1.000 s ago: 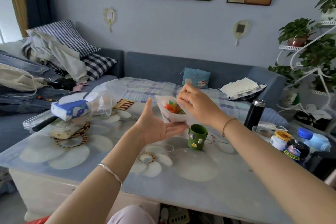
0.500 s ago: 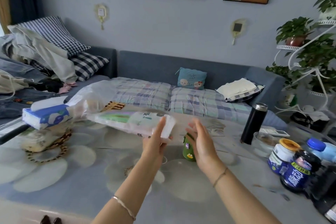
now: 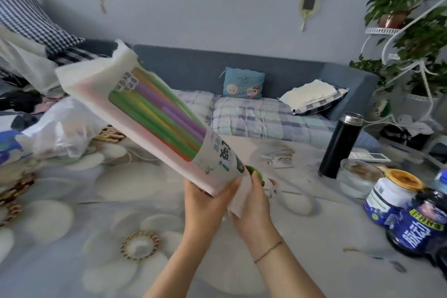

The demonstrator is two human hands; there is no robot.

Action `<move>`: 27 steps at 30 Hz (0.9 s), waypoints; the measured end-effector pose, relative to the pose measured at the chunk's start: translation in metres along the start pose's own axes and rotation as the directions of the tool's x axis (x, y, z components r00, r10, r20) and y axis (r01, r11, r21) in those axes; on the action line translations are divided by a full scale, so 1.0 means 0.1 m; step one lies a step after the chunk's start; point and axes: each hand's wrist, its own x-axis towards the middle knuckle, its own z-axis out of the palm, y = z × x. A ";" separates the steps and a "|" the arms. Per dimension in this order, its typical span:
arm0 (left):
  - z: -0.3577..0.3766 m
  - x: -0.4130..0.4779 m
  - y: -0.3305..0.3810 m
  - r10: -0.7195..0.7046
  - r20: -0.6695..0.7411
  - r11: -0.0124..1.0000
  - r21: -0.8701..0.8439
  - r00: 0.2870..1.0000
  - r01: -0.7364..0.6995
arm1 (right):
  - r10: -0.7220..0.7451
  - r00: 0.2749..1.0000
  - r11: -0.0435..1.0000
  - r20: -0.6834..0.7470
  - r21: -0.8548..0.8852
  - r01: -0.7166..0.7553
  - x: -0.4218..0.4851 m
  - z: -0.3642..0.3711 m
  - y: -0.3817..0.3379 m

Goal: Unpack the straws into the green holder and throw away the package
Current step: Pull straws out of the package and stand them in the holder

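Observation:
A long white package (image 3: 101, 84) with a clear window shows green, purple and yellow straws (image 3: 157, 113). It slants up to the left above the table. My left hand (image 3: 205, 203) grips its lower end from below. My right hand (image 3: 254, 210) holds the same end from the right, fingers against the wrapper. The green holder (image 3: 257, 173) stands on the table just behind my right hand, mostly hidden; only a bit of its rim shows.
A black flask (image 3: 341, 145), a glass bowl (image 3: 355, 178) and dark jars (image 3: 411, 227) stand at the right of the flower-patterned table (image 3: 72, 225). A plastic bag (image 3: 60, 128) and a tissue pack (image 3: 9, 147) lie at the left. A sofa (image 3: 266, 113) runs behind.
The package went from lying level in my left hand to slanting steeply up-left. My right hand came in and took hold of its lower end. The view moved closer.

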 end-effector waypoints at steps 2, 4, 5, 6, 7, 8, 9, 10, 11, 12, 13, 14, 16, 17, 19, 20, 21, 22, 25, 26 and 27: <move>-0.01 0.00 0.06 -0.027 0.034 0.999 -0.040 0.999 0.028 | 0.028 0.998 1.000 0.051 0.001 -0.029 0.03 0.02 -0.01; 0.01 -0.02 0.13 -0.086 0.051 0.991 -0.099 0.995 0.091 | 0.065 0.995 0.997 0.070 0.034 -0.068 0.05 0.01 0.01; 0.01 -0.02 0.13 -0.102 0.059 0.987 -0.120 0.993 0.108 | 0.075 0.995 0.996 0.073 0.042 -0.078 0.05 -0.01 0.03; 0.02 -0.04 0.15 -0.107 0.060 0.984 -0.137 0.992 0.114 | 0.077 0.995 0.996 0.068 0.048 -0.080 0.05 -0.04 0.06; 0.04 -0.05 0.14 -0.103 0.061 0.984 -0.139 0.993 0.111 | 0.072 0.995 0.996 0.065 0.039 -0.074 0.04 -0.08 0.08; 0.04 -0.05 0.14 -0.100 0.044 0.985 -0.139 0.994 0.105 | 0.066 0.996 0.997 0.054 0.042 -0.069 0.03 -0.10 0.10; 0.04 -0.05 0.12 -0.101 0.024 0.986 -0.133 0.995 0.103 | 0.064 0.997 0.996 0.042 0.056 -0.066 0.03 -0.14 0.12; 0.03 -0.05 0.11 -0.110 0.002 0.985 -0.137 0.994 0.109 | 0.070 0.997 0.996 0.028 0.058 -0.071 0.02 -0.14 0.12; 0.02 -0.05 0.09 -0.119 -0.022 0.983 -0.144 0.993 0.115 | 0.070 0.998 0.997 -0.010 0.021 -0.069 0.03 -0.14 0.13; 0.00 -0.04 0.07 -0.138 -0.054 0.980 -0.154 0.989 0.128 | 0.036 0.998 0.997 -0.055 -0.067 -0.040 0.04 -0.16 0.13; -0.03 -0.03 0.04 -0.170 -0.080 0.973 -0.174 0.982 0.155 | -0.044 0.994 0.974 -0.103 -0.226 0.020 0.06 -0.18 0.13; -0.05 -0.02 0.03 -0.226 -0.098 0.956 -0.212 0.969 0.201 | -0.169 0.977 0.904 -0.132 -0.417 0.100 0.06 -0.19 0.12; -0.10 0.03 -0.03 -0.342 -0.100 0.901 -0.319 0.935 0.295 | -0.363 0.930 0.722 -0.052 -0.646 0.246 0.04 -0.18 0.06; -0.12 0.04 -0.07 -0.386 -0.083 0.867 -0.372 0.919 0.331 | -0.391 0.920 0.677 0.002 -0.676 0.289 0.02 -0.17 0.04; -0.15 0.05 -0.09 -0.463 -0.034 0.798 -0.451 0.886 0.400 | -0.404 0.910 0.621 0.087 -0.705 0.343 -0.01 -0.15 0.00; -0.15 0.05 -0.09 -0.481 -0.011 0.774 -0.476 0.877 0.418 | -0.405 0.907 0.594 0.120 -0.720 0.360 -0.03 -0.14 -0.01; -0.15 0.04 -0.11 -0.485 0.004 0.760 -0.492 0.875 0.424 | -0.399 0.905 0.578 0.147 -0.726 0.373 -0.03 -0.14 -0.02; -0.15 0.03 -0.14 -0.484 0.020 0.749 -0.507 0.875 0.427 | -0.389 0.906 0.576 0.168 -0.723 0.381 -0.04 -0.14 -0.03; -0.14 0.01 -0.16 -0.475 0.049 0.727 -0.541 0.879 0.423 | -0.377 0.900 0.558 0.219 -0.722 0.409 -0.03 -0.17 -0.08; -0.15 0.02 -0.16 -0.479 0.051 0.715 -0.557 0.877 0.423 | -0.381 0.897 0.541 0.223 -0.734 0.412 -0.03 -0.17 -0.09; -0.15 0.03 -0.14 -0.489 0.050 0.697 -0.578 0.871 0.424 | -0.394 0.892 0.521 0.222 -0.745 0.416 -0.03 -0.18 -0.12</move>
